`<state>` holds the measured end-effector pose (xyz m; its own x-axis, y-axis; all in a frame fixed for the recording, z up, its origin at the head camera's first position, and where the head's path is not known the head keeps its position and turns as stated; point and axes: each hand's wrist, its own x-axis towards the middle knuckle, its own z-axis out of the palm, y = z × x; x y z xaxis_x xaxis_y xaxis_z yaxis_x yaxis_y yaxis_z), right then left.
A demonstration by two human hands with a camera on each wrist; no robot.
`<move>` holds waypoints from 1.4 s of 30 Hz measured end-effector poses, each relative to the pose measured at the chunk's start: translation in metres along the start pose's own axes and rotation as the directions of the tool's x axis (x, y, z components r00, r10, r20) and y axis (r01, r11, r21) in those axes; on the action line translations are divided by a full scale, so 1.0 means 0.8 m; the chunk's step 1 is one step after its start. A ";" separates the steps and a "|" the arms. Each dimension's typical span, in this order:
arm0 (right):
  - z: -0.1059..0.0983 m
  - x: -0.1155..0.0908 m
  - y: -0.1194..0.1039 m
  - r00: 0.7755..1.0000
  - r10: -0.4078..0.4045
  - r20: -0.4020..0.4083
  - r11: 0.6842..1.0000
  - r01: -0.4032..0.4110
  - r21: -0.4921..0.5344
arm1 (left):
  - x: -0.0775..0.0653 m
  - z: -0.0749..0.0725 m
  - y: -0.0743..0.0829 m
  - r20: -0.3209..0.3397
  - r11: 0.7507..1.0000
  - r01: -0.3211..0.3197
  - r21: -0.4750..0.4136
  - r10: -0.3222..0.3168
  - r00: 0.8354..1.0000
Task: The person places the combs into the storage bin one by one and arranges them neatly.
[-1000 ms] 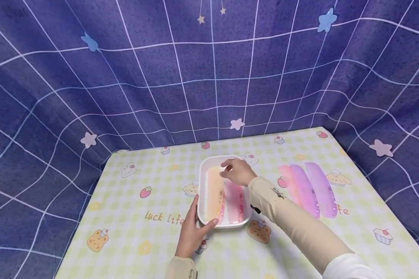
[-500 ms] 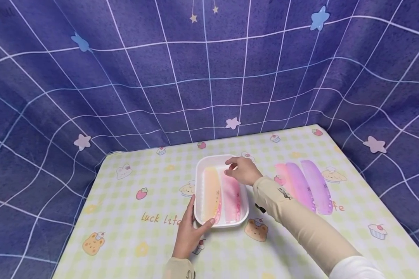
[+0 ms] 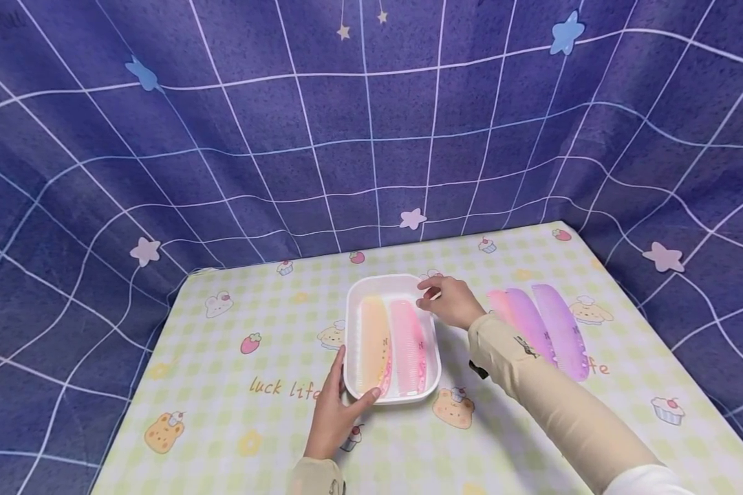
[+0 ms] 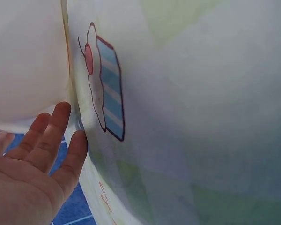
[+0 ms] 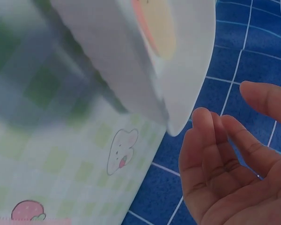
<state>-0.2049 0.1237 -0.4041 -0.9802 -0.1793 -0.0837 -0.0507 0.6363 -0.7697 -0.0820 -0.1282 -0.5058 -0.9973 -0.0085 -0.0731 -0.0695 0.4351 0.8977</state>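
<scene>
A white tray stands mid-table with two translucent combs inside. The yellow comb lies on its left side, and the pink comb lies beside it on the right. My left hand spans the tray's near left corner, thumb on the rim; the left wrist view shows its fingers nearly straight against the outer wall. My right hand is over the tray's far right edge, thumb and fingers apart and nothing between them. The right wrist view shows this hand just past the tray's rim.
To the right of the tray, a pink comb, a pinkish-purple comb and a purple comb lie on the checked tablecloth, partly behind the right forearm. A blue curtain hangs around the table's back and sides.
My right hand has moved rightward from over the middle of the tray to its right edge, uncovering the pink comb's far end. The left hand stays at the tray's corner.
</scene>
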 end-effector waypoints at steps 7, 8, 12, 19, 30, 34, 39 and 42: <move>-0.013 -0.003 0.017 1.000 -0.004 -0.025 1.000 0.005 0.004 | 0.000 0.000 0.000 0.000 1.000 0.007 0.002 -0.007 1.000; -0.014 -0.004 0.019 1.000 -0.003 -0.029 1.000 0.003 0.005 | -0.001 0.000 0.001 0.001 1.000 0.002 0.003 -0.002 1.000; -0.021 -0.009 0.025 0.999 0.006 -0.031 1.000 -0.006 0.001 | 0.000 0.001 0.001 -0.006 1.000 0.009 -0.003 -0.009 1.000; -0.032 -0.015 0.036 0.999 0.014 -0.047 1.000 -0.015 -0.005 | 0.000 0.002 0.000 0.007 1.000 0.009 -0.010 -0.009 1.000; -0.056 -0.028 0.063 0.995 0.089 -0.054 0.996 -0.089 0.013 | 0.001 -0.001 -0.001 0.008 1.000 0.005 -0.013 -0.005 1.000; -0.068 -0.034 0.076 0.994 0.079 -0.080 0.997 -0.079 0.000 | 0.001 -0.001 0.000 0.001 1.000 0.010 -0.016 -0.010 1.000; -0.082 -0.042 0.092 0.990 0.089 -0.108 0.996 -0.088 0.013 | 0.000 -0.002 -0.001 -0.001 1.000 0.005 -0.002 -0.005 1.000; -0.088 -0.048 0.101 0.986 0.111 -0.124 0.994 -0.110 0.017 | -0.001 -0.003 -0.001 0.000 1.000 -0.002 0.009 0.002 1.000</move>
<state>-0.1852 0.2347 -0.4182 -0.9959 -0.0126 -0.0895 0.0608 0.6396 -0.7663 -0.0813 -0.1307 -0.5051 -0.9974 -0.0072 -0.0714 -0.0672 0.4433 0.8939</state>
